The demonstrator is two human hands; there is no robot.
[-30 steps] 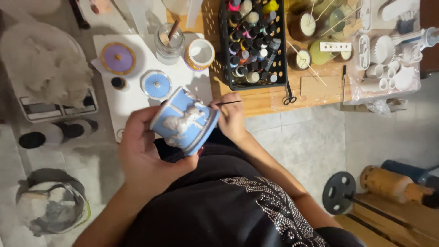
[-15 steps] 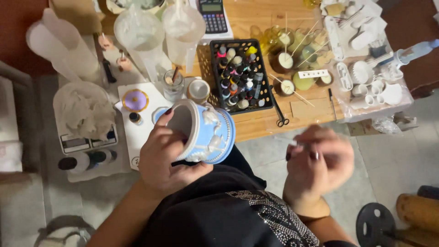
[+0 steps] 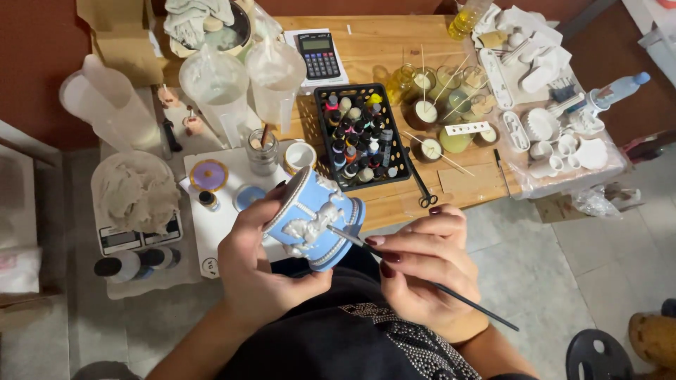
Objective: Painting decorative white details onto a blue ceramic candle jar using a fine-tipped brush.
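My left hand (image 3: 262, 262) grips a light blue round box (image 3: 315, 217) with white raised figures, tilted on its side in front of my chest. My right hand (image 3: 422, 262) pinches a thin dark paintbrush (image 3: 429, 283); its tip touches the white relief on the box's side. The brush handle runs down to the right past my wrist. Both hands hover above my lap in black clothing, just off the front edge of the wooden table (image 3: 380, 56).
A black crate of small paint bottles (image 3: 360, 137) stands on the table behind the box. Beside it lie scissors (image 3: 421, 184), cups with sticks (image 3: 431, 105), a calculator (image 3: 318, 55), white moulds (image 3: 556, 134), plastic jugs (image 3: 211, 84), and a white board with lids and jars (image 3: 215, 179).
My right hand has come back from the lower right and set the brush against the box. The box has tilted further onto its side, and the view has shifted slightly.
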